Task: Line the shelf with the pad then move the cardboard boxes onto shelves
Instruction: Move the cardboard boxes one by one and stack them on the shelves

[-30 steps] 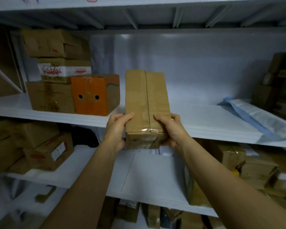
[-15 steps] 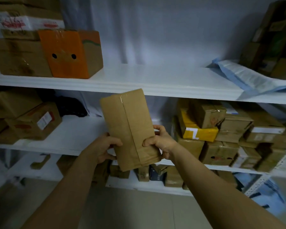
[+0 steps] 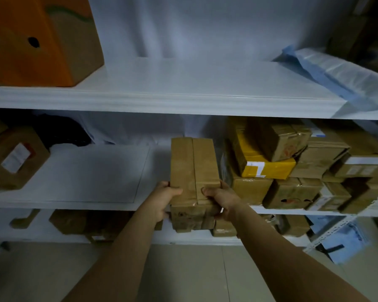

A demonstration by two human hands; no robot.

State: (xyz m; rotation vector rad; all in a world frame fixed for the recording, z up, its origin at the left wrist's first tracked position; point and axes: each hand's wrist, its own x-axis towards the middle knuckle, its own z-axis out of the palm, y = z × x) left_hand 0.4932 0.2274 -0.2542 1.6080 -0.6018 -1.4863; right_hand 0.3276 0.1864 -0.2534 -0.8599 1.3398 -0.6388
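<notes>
A long brown cardboard box point(image 3: 192, 168) with a taped seam lies lengthwise at the front edge of the middle shelf point(image 3: 74, 203), its near end sticking out past the edge. My left hand point(image 3: 164, 199) grips its near left side and my right hand point(image 3: 219, 198) grips its near right side. A white pad point(image 3: 92, 173) covers the middle shelf to the left of the box. The box sits close beside a pile of cardboard boxes point(image 3: 297, 168) on the right.
The upper shelf point(image 3: 183, 99) carries an orange box point(image 3: 37, 40) at the left and a blue plastic bag point(image 3: 336, 73) at the right. A labelled brown box point(image 3: 13, 158) stands on the middle shelf's left. More boxes point(image 3: 74, 223) fill the bottom shelf above the tiled floor.
Both hands have lowered the long box from the upper shelf's height down to the middle shelf and straightened it beside the pile on the right. The view has tilted downward.
</notes>
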